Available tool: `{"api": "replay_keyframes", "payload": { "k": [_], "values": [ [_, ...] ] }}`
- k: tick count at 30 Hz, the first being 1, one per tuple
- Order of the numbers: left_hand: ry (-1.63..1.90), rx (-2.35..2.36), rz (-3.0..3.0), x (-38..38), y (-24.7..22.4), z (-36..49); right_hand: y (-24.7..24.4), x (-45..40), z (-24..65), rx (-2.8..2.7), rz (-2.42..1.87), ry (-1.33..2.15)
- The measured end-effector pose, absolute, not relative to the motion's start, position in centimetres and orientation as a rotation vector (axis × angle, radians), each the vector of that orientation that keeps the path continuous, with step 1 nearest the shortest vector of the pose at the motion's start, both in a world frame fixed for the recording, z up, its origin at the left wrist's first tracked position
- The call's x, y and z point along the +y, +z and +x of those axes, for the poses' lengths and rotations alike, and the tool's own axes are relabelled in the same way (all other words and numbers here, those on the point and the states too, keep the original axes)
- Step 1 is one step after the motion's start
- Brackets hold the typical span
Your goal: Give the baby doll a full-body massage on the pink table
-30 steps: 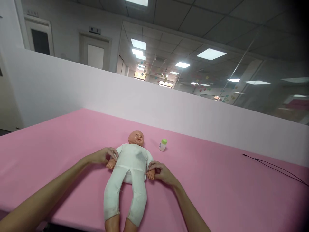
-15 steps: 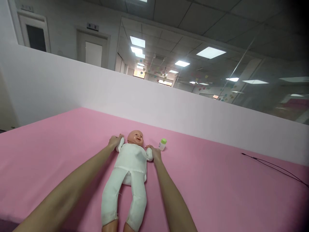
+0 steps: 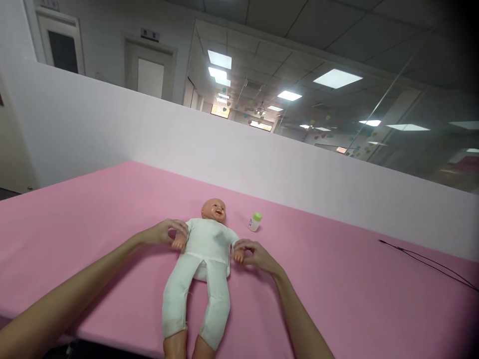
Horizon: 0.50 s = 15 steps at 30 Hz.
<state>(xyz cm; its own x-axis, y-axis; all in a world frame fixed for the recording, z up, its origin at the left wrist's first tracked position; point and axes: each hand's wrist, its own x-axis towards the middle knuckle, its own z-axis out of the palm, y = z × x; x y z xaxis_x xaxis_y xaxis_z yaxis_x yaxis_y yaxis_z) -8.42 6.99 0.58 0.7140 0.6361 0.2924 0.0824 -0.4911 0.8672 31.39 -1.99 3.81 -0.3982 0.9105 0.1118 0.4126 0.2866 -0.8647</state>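
A baby doll point(image 3: 207, 242) in white clothes lies on its back on the pink table surface point(image 3: 318, 279), its head toward the wall. My left hand point(image 3: 167, 233) has its fingers curled round the doll's forearm at the left, just above the small doll hand. On the other side my right hand point(image 3: 258, 254) grips the doll's other forearm near the wrist, thumb below and fingers above. Both doll arms point down beside its body. A small bottle point(image 3: 255, 222) with a green cap stands to the right of the doll's head.
Behind the table runs a low white wall point(image 3: 239, 159) with glass above it. A thin black cable point(image 3: 419, 257) lies on the table at the right. The table's front edge shows at the lower left.
Both hands have come down from beside the doll's head, and the doll's arms, raised before, now lie lower along its sides. The view has shifted slightly.
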Motion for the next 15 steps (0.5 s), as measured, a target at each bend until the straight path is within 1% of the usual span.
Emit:
{"api": "replay_keyframes", "payload": {
  "k": [3,6,11,13,15],
  "values": [
    [0.668,0.554,2.127,6.2,-0.2,-8.9,2.9,-3.3,31.3,-2.065,-1.212,0.98],
    [0.707,0.574,2.073,6.3,0.3,-8.5,2.4,-2.9,31.4,-1.967,-1.201,1.007],
    [1.083,0.813,1.571,8.8,2.0,-5.9,2.8,1.9,31.1,-1.323,-1.118,0.979],
    [1.186,0.985,1.364,10.4,2.2,-4.2,2.6,4.3,30.6,-1.087,-1.225,0.945],
    [1.172,1.188,1.22,11.9,1.9,-2.7,1.9,6.4,30.0,-0.969,-1.389,0.932]
  ]
}}
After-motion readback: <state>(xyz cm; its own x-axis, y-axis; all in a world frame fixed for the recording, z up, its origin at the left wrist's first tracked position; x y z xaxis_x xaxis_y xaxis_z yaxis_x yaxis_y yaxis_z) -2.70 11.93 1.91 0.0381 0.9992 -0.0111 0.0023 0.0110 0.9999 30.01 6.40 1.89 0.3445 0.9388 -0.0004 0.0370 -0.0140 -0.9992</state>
